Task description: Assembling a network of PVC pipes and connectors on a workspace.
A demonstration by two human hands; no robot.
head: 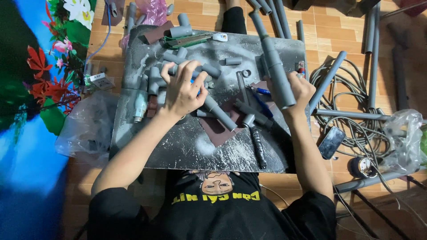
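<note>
One small white box [100, 80], floor-left.

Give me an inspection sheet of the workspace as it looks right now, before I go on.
Surface: dark board on the floor, dusted with white shavings.
Job's things: grey pipe assembly held upright-tilted; grey pipe fittings heaped at the board's left.
Clutter: knife with dark handle, blue pen, sandpaper sheet, glue tube.
Hands: left hand rests on the fittings pile; right hand grips the pipe assembly.
Cables: grey cable coil on the floor at right.
Surroundings: phone, loose pipes, plastic bag, flowered sheet.
</note>
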